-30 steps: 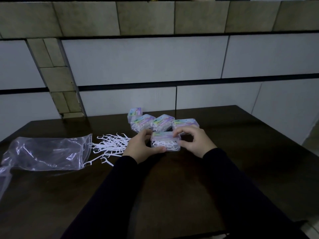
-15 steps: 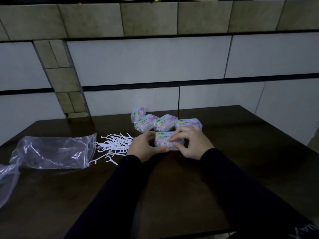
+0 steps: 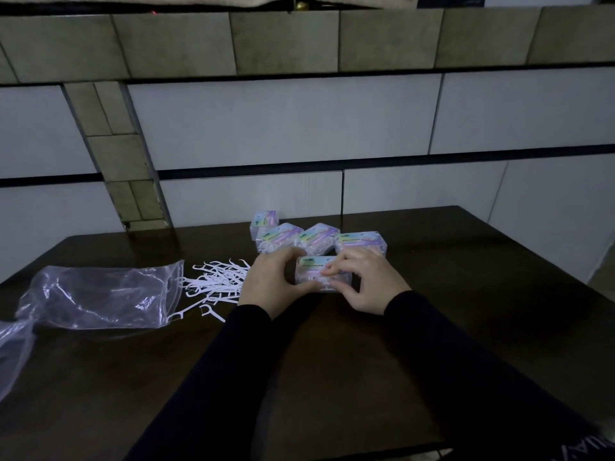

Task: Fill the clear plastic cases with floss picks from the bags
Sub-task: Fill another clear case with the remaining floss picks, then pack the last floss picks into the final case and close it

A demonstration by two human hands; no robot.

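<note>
On a dark wooden table (image 3: 332,377) set against a panelled wall, a crumpled clear plastic bag (image 3: 100,294) lies open at far left, a loose heap of white floss picks (image 3: 216,282) spilled just beside its mouth. Right of the heap, the person's left hand (image 3: 269,284) grips one end of a clear plastic case (image 3: 319,272) packed with picks, thumb along its near edge, while the right hand (image 3: 369,282) clasps the other end, fingers curled over the lid. Four more labelled cases (image 3: 316,239) sit in a row just behind. The work appears to be closing this case; next it likely joins the row, calling for firm, even pressure until the lid seats.
</note>
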